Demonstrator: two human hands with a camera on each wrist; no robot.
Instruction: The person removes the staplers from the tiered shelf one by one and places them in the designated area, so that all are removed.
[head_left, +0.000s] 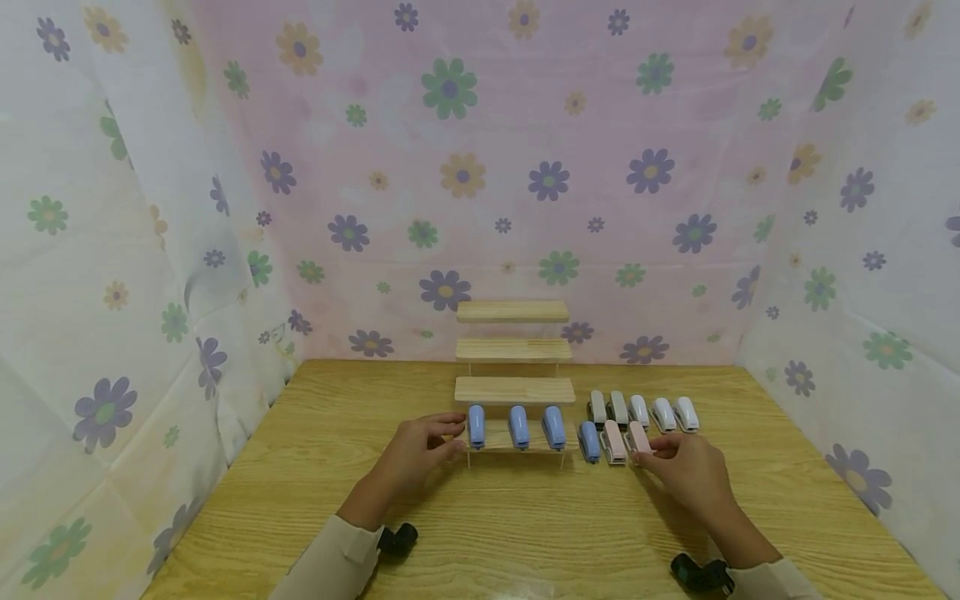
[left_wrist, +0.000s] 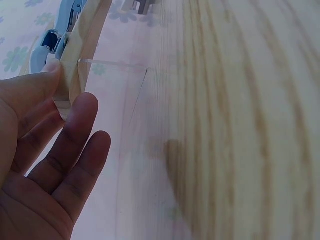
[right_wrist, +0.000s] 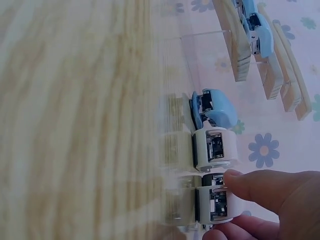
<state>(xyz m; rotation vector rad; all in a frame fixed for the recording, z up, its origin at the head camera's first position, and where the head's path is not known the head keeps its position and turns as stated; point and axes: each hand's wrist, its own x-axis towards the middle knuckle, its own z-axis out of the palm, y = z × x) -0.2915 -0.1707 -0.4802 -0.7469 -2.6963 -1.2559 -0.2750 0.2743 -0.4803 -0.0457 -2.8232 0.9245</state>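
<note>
At the left end of the lowest shelf of a wooden tiered stand (head_left: 515, 389), my left hand (head_left: 420, 450) grips the plank's end, thumb on one side and fingertips on the other. The thumb tip lies right beside a blue mini stapler (head_left: 476, 427). Two more blue staplers stand along that same shelf. My right hand (head_left: 690, 471) pinches a pink mini stapler (right_wrist: 220, 204) between thumb and fingers, low at the table. Just left of it stand another pink stapler (head_left: 613, 442) and a blue stapler (head_left: 588, 442) on the tabletop.
Behind the pink staplers, grey staplers (head_left: 597, 406) and white staplers (head_left: 663, 414) form a row. The stand's upper shelves (head_left: 513, 312) hold nothing. A flowered cloth (head_left: 510, 208) encloses the wood-grain table (head_left: 495, 533) at the back and sides.
</note>
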